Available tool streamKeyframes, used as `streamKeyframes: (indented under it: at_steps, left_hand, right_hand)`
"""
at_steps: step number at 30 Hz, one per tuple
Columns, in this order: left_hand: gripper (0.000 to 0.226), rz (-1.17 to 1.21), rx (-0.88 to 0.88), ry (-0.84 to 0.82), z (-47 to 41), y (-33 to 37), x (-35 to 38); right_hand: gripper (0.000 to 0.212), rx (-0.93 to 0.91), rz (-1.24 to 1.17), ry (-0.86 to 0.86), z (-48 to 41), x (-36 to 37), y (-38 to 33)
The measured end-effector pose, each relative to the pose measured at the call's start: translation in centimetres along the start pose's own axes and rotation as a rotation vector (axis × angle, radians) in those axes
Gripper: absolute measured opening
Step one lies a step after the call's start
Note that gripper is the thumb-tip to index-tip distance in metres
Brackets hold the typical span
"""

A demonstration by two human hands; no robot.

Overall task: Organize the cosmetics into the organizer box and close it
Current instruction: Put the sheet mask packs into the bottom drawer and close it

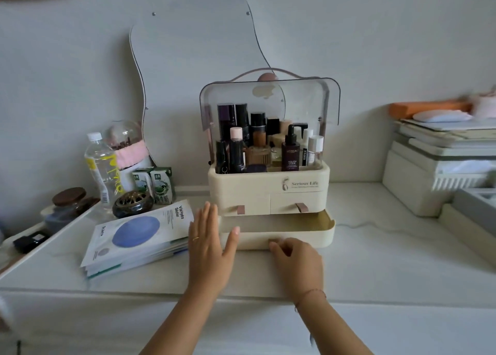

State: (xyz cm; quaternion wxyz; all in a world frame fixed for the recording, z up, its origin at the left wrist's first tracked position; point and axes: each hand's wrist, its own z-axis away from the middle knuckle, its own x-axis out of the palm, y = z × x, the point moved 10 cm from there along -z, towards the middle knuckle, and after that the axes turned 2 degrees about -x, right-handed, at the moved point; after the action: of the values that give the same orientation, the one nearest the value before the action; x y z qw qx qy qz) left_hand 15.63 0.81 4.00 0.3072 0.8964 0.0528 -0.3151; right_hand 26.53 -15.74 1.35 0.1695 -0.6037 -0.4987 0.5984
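While the bottom drawer (279,227) of the organizer box (268,191) sits pulled out on the worktop (375,260), right hand (298,263) curls on its front tab; left hand (209,244) flat, fingers straight, beside the mask packets (137,242). Probably: draw squarely, load packets lying flat.

Pulled-out drawer (318,234) juts forward; mask packets (139,236) crowd its left, open tabletop (389,263) lies right.

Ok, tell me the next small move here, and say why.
Probably slide the left hand onto the stack of sheet masks and grip it. The bottom drawer stands pulled out, what shows of its inside looks bare, and the right hand holds its front pull. The masks lie beside the open left hand, outside the organizer box.
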Motion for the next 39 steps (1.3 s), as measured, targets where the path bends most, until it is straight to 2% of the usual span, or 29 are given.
streamKeyframes:
  at_steps: [8,14,18,20,22,24,25,27,29,31,34,36,39]
  left_hand:
    - [0.061,0.260,-0.134,0.085,0.3,-1.0,-1.7]
    - [0.044,0.378,-0.278,0.108,0.4,-2.4,-2.1]
    - [0.038,0.462,-0.274,0.216,1.4,-3.8,-5.1]
    - [0.033,0.421,-0.276,0.316,1.7,-5.7,-8.1]
    - [0.028,0.320,-0.329,0.439,1.8,-8.6,-11.5]
    - [0.032,0.191,-0.468,0.513,1.6,-12.4,-14.6]
    - [0.036,0.147,-0.569,0.506,1.4,-14.6,-15.6]
    - [0.043,0.160,-0.801,0.381,1.2,-19.1,-15.7]
    - [0.044,0.333,-0.972,0.195,1.1,-21.5,-13.9]
    - [0.041,0.509,-1.030,0.055,0.9,-22.0,-12.1]
    - [0.040,0.632,-1.041,-0.016,0.3,-22.8,-11.1]
    - [0.035,0.678,-1.025,-0.009,0.0,-23.1,-11.2]
    - [0.016,0.751,-0.978,0.064,-0.2,-23.0,-12.1]
  right_hand:
    - [0.032,-0.119,-0.030,0.127,4.8,-1.6,-0.1]
    - [0.034,-0.146,-0.050,0.109,5.0,-1.8,-0.1]
    - [0.024,-0.154,-0.184,0.182,5.5,-3.2,-1.3]
    - [0.019,-0.247,-0.252,0.214,5.4,-3.6,-4.1]
    - [0.012,-0.366,-0.325,0.150,4.7,-2.3,-8.0]
    - [0.010,-0.393,-0.353,-0.062,3.2,1.5,-11.7]
    - [0.018,-0.366,-0.340,-0.186,2.4,4.0,-13.2]
    - [0.027,-0.257,-0.323,-0.409,0.5,9.3,-14.8]
    - [0.036,-0.125,-0.314,-0.539,-0.9,13.3,-15.6]
    - [0.048,-0.012,-0.242,-0.553,-2.3,15.6,-15.8]
    - [0.059,0.128,-0.161,-0.541,-3.4,17.8,-15.4]
    - [0.055,0.179,-0.192,-0.548,-3.5,18.7,-15.1]
    - [0.051,0.208,-0.277,-0.491,-4.0,19.4,-14.2]
